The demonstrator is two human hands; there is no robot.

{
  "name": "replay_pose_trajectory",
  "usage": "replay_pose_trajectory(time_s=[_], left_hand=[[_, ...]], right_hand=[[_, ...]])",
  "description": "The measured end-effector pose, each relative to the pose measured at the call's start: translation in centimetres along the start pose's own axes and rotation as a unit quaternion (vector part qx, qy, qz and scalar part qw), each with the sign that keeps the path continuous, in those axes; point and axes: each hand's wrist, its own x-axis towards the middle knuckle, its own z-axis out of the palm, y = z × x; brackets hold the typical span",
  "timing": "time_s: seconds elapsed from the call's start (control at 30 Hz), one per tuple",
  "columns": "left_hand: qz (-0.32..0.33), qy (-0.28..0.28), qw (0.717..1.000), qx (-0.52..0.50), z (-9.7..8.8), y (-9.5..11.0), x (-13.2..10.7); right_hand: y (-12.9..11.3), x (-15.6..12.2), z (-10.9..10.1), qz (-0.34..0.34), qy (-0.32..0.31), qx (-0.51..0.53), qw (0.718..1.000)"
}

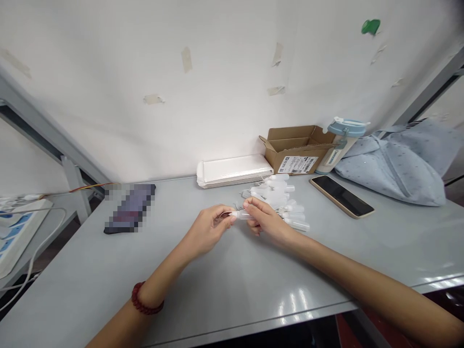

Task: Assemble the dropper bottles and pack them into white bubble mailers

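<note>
A small clear plastic tube with a white cap is held level between my hands, above the grey table. My left hand pinches its capped end, and a thin dark strand shows by those fingers. Around the clear body close the fingers of my right hand. Several similar white-capped tubes lie in a loose pile just beyond and beside my right hand, with thin strands at their left ends. Part of that pile is hidden behind the hand.
Behind the pile lie a flat white box and an open cardboard box. A blue-lidded cup, a phone and a pale blue fabric bag are on the right. At left are a blurred-out dark object and a power strip.
</note>
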Motion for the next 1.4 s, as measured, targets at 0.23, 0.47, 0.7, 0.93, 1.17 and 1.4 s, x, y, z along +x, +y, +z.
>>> replay_pose_trajectory(time_s=[0.23,0.47,0.7,0.93,1.17,1.4], left_hand=[[0.029,0.026,0.999,0.007,0.1,-0.3,0.0],[-0.069,-0.021,0.996,-0.044,-0.1,0.4,0.0],[0.023,0.018,0.998,0.058,0.3,0.3,-0.4],[0.142,0.064,0.982,0.106,0.9,0.1,-0.5],[-0.059,0.041,0.997,-0.042,0.1,0.1,0.0],[-0.159,-0.016,0.963,-0.216,-0.5,-0.5,0.3]], right_hand=[[-0.3,-0.1,0.1,0.014,-0.002,0.032,0.999],[0.0,-0.2,0.1,-0.009,-0.009,0.003,1.0],[-0.1,0.0,0.0,-0.005,-0.005,-0.002,1.0],[-0.4,0.0,0.0,0.036,0.002,0.028,0.999],[-0.4,-0.1,0.0,-0.06,0.035,-0.123,0.99],[0.1,-0.3,-0.2,-0.15,0.034,-0.265,0.952]])
